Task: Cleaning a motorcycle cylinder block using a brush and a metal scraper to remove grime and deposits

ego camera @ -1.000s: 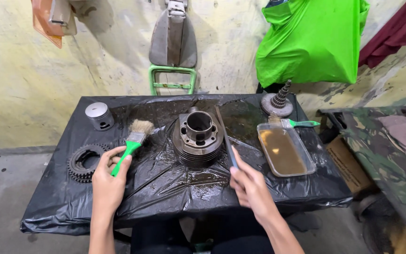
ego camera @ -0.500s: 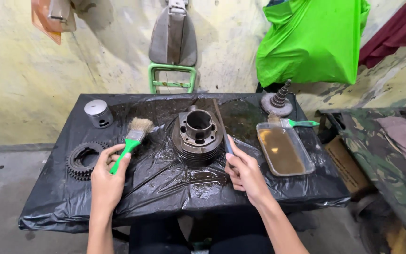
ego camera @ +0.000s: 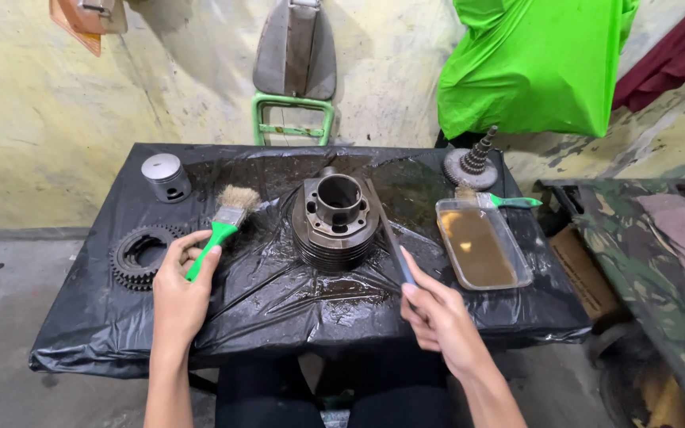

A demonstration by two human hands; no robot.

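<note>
A dark finned engine cylinder (ego camera: pixel 335 224) stands upright in the middle of a table covered with wet black plastic sheet (ego camera: pixel 279 305). My left hand (ego camera: pixel 180 293) grips a green-handled paintbrush (ego camera: pixel 222 227), bristles pointing up and away, left of the cylinder. My right hand (ego camera: pixel 438 317) holds a thin dark tool with a blue handle (ego camera: pixel 390 235), whose tip reaches up beside the cylinder's right side. Neither hand touches the cylinder.
A silver piston (ego camera: pixel 166 177) sits at the back left, a black sprocket gear (ego camera: pixel 139 255) at the left edge. A clear tray of brown liquid (ego camera: pixel 481 246), a second green brush (ego camera: pixel 501 200) and a stepped gear shaft (ego camera: pixel 472 162) lie right. A green-framed seat (ego camera: pixel 293 79) stands behind.
My right hand has drawn back toward the table's near edge, still holding the thin tool. The left hand and brush have barely moved.
</note>
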